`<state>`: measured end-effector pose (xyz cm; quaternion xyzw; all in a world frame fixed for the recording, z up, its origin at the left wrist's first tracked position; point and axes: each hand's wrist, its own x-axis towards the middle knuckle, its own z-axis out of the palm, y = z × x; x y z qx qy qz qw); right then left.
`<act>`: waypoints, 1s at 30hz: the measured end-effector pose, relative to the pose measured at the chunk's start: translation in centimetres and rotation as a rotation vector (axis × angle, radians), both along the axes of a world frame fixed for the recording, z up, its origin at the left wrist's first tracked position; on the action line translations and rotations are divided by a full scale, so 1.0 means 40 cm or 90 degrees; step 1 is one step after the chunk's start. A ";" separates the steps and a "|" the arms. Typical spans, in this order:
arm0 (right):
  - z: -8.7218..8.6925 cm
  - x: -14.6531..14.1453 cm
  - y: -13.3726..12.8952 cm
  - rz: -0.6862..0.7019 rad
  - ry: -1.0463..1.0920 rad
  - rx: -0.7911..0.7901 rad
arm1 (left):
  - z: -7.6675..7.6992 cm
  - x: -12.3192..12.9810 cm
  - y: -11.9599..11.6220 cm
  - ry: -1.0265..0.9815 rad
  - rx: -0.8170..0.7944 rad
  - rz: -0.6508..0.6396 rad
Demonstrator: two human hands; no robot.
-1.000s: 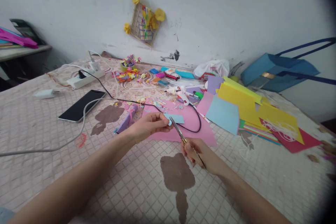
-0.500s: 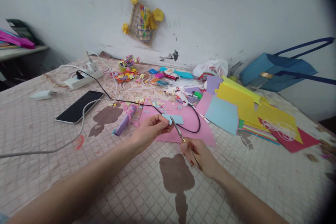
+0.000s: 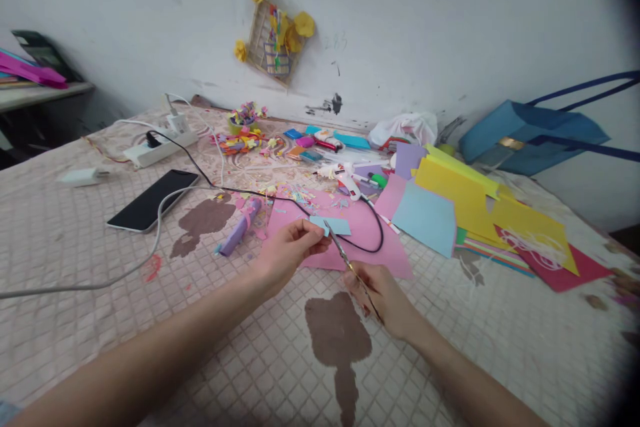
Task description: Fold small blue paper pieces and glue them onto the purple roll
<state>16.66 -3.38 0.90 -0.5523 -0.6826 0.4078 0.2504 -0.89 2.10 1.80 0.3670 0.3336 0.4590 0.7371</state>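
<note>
At 12 o'clock, fingers pressed together, my left hand (image 3: 289,248) pinches a small piece of light-blue paper (image 3: 326,231) by the scissors (image 3: 344,255) gripped in my right hand (image 3: 377,290). At 11, a small pot (image 3: 239,127) holds colourful flowers (image 3: 247,111). Near 2, the blue bag's (image 3: 560,139) contents I can't tell.

Soft, subdued light falls evenly over the off-white wall (image 3: 420,27) and checked tablecloth (image 3: 240,353), its source unclear. Shadow pools beneath the side table (image 3: 65,94) at 9 o'clock and dulls the left forearm (image 3: 160,343), stretched by wide-angle distortion toward 8. Fine detail softens on the scissors (image 3: 342,254) near 5; black vignetting swallows the corners at 2 and 4.
</note>
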 end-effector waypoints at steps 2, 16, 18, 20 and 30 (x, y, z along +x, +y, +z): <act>0.002 -0.001 0.001 0.000 -0.011 0.006 | 0.000 0.001 -0.001 0.002 0.000 0.002; 0.001 -0.001 0.005 0.003 -0.016 0.017 | -0.002 0.002 -0.001 0.009 0.007 0.006; -0.003 0.000 0.006 0.005 -0.010 0.017 | -0.002 0.001 -0.001 0.009 0.007 0.006; -0.005 0.000 0.006 0.006 -0.007 0.014 | -0.002 0.000 -0.001 0.009 0.006 0.005; -0.003 0.001 0.009 0.002 -0.027 0.023 | -0.008 0.001 0.000 0.005 0.012 0.006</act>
